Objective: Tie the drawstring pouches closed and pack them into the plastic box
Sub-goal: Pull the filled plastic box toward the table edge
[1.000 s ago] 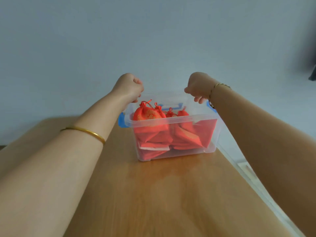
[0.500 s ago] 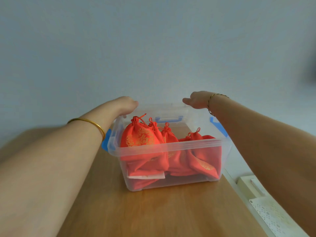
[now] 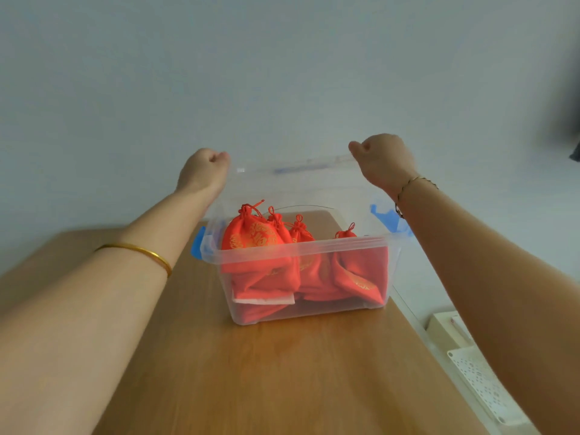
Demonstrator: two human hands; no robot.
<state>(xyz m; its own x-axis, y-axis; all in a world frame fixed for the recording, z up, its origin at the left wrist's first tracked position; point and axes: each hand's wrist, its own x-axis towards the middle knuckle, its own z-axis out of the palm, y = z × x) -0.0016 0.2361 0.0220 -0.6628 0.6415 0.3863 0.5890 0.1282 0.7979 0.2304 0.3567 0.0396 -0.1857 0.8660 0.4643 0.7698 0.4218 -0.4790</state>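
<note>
A clear plastic box [image 3: 301, 246] with blue side clips stands on the wooden table. Several red drawstring pouches [image 3: 257, 243] with gold print fill it, their necks cinched and pointing up. Above and behind the box a clear lid [image 3: 292, 186] with a blue handle strip stands tilted, its upper edge raised. My left hand [image 3: 204, 172] grips the lid's upper left corner. My right hand [image 3: 384, 161] grips the upper right corner. The fingers of both hands are curled round the edge.
The wooden table [image 3: 282, 372] stretches toward me in front of the box. Its right edge runs close beside the box. Below that edge, on the floor at the right, lie a white perforated tray [image 3: 483, 381] and a pale box [image 3: 445, 331]. A plain wall stands behind.
Both hands have risen from the box's far rim, and the clear lid's edge has come up with them. The box and pouches have stayed in place on the table.
</note>
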